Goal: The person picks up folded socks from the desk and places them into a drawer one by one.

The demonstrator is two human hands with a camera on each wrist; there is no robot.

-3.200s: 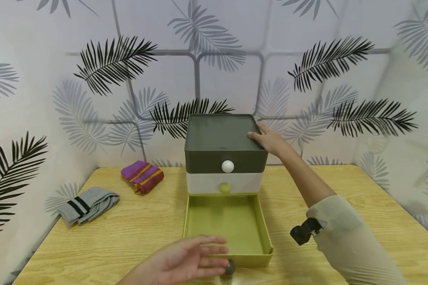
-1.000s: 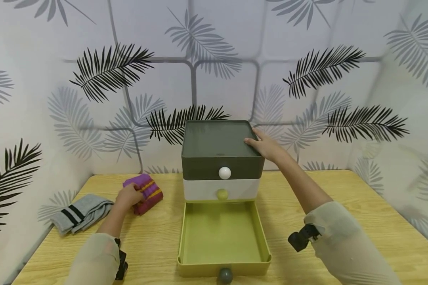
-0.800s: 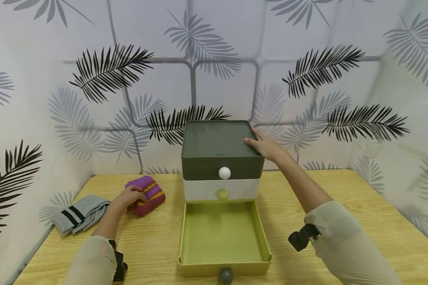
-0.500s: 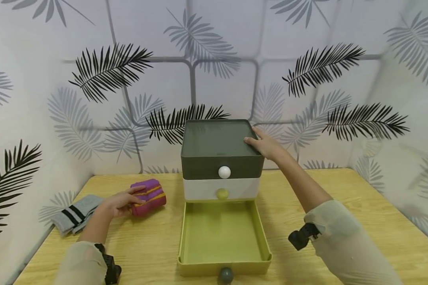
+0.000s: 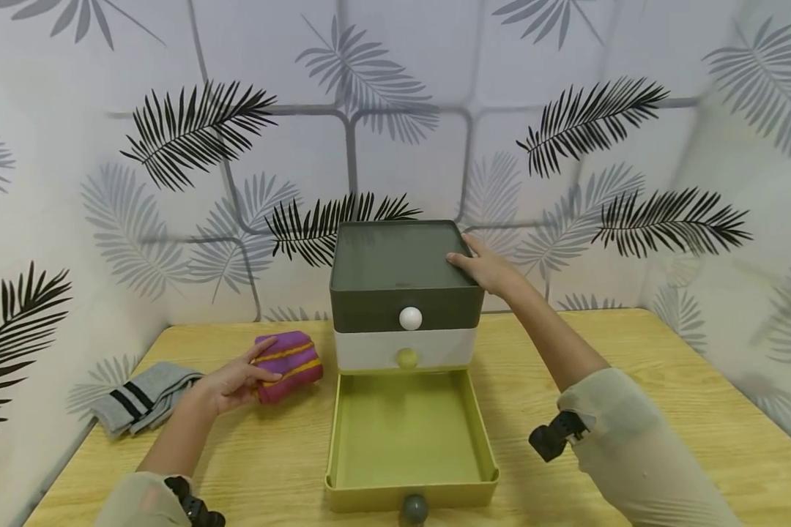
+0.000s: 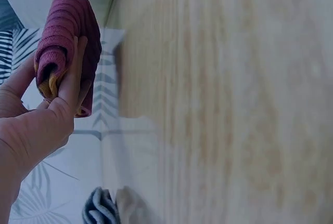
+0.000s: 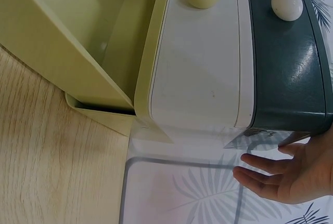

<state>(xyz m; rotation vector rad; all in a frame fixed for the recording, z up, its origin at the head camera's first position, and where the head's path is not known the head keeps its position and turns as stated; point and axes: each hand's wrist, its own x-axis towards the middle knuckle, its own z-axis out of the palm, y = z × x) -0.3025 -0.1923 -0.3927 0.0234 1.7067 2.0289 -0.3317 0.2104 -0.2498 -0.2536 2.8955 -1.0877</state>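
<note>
My left hand grips a folded purple and maroon sock with yellow stripes, left of the drawer unit. In the left wrist view the fingers curl round the rolled, ribbed sock, which stands out from the wood, casting a shadow. My right hand rests at the right edge of the drawer unit's dark green top, thumb over the rim. The right wrist view shows that hand's fingers spread and fairly straight beside the green drawer. The olive bottom drawer is pulled out with nothing inside.
A folded grey sock with two black stripes lies on the wooden table at the left. The white middle drawer is closed. A leaf-patterned wall covering stands close behind the unit.
My left hand has gone from over the open drawer to the purple sock, taken hold of it and moved it rightward toward the drawer unit. My right hand stays on the unit.
</note>
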